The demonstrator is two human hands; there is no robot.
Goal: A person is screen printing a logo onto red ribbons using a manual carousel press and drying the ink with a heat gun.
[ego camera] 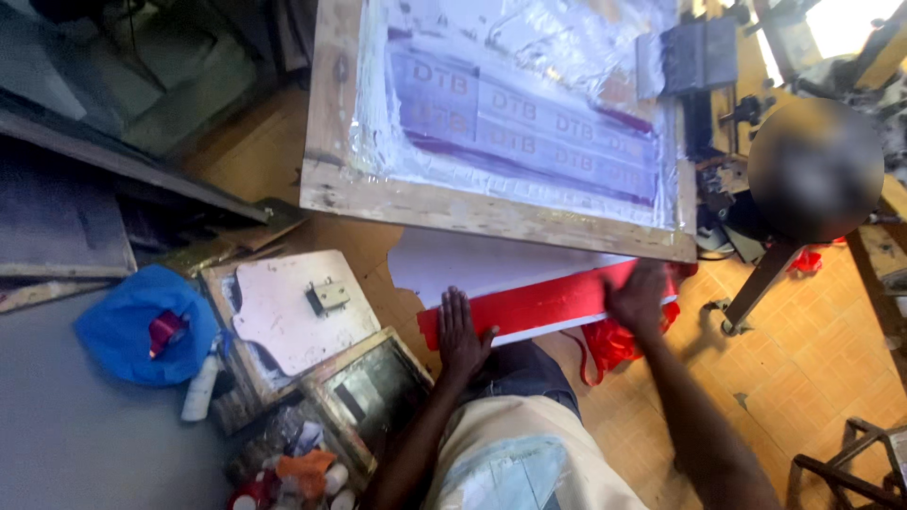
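Note:
A wooden-framed printing screen point(491, 210) with purple ink on its mesh is raised at an angle above a white board point(453, 264). A flat red sheet point(539, 304) lies along the board's near edge. My left hand point(460, 335) rests flat on the left end of the red sheet, fingers spread. My right hand point(638, 297) presses on the sheet's right end, just under the frame's near rail. A dark squeegee point(688, 59) sits at the far right of the screen.
A blue cloth point(132, 321) with a red object lies at the left. A white shaped board point(293, 312) with a metal hinge, a smaller dark screen frame point(373, 387) and several bottles point(302, 472) sit beside me. A metal stand point(756, 283) and red bags point(614, 345) are at the right.

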